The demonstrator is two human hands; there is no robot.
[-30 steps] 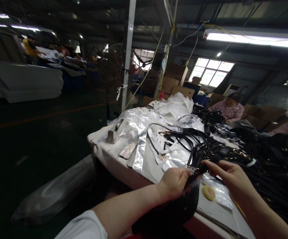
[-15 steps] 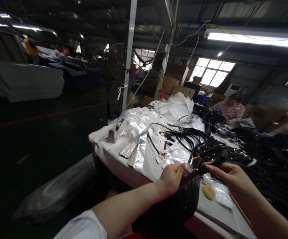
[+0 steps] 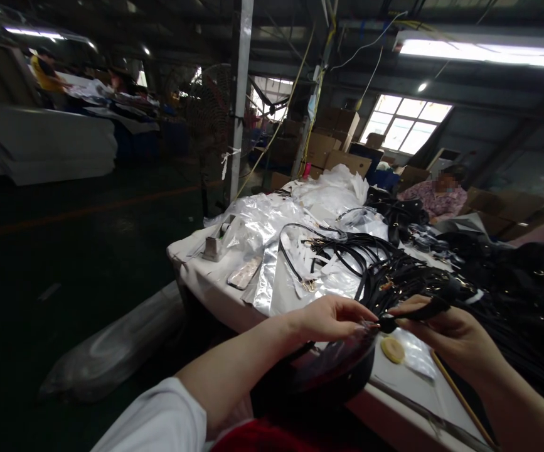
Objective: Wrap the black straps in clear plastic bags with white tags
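Head view: from where I stand, both of the worker's hands are over the near edge of the white table [image 3: 196,276], working 1 black strap [image 3: 429,310]. Right hand [image 3: 450,329] has it in a firm pinch, thumb against fingers, strap end sticking out past the fingers. Left hand [image 3: 330,317] is nearly closed at the tips, thumb and fingers on a bit of clear plastic [image 3: 360,342] right by the strap's other end; can't tell if it grips the strap too, fingertips too small and dark. Strap is up off the table, bridging the gap between the 2 hands. Below them a dark, loosely curved piece [image 3: 354,380] hangs at the edge, detail lost in shadow. Yellow tape roll [image 3: 393,350] lies flat just beside the right hand, thin rod [image 3: 462,395] near it, running toward the table edge. Behind the hands: tangled pile of black straps [image 3: 403,270] with gold-colored clips. Left of that, phone [image 3: 244,274], small metal block [image 3: 212,248], heap of shiny plastic bags [image 3: 265,220]. 1 co-worker in a floral top [image 3: 434,198] sits across the table, well apart from these hands.
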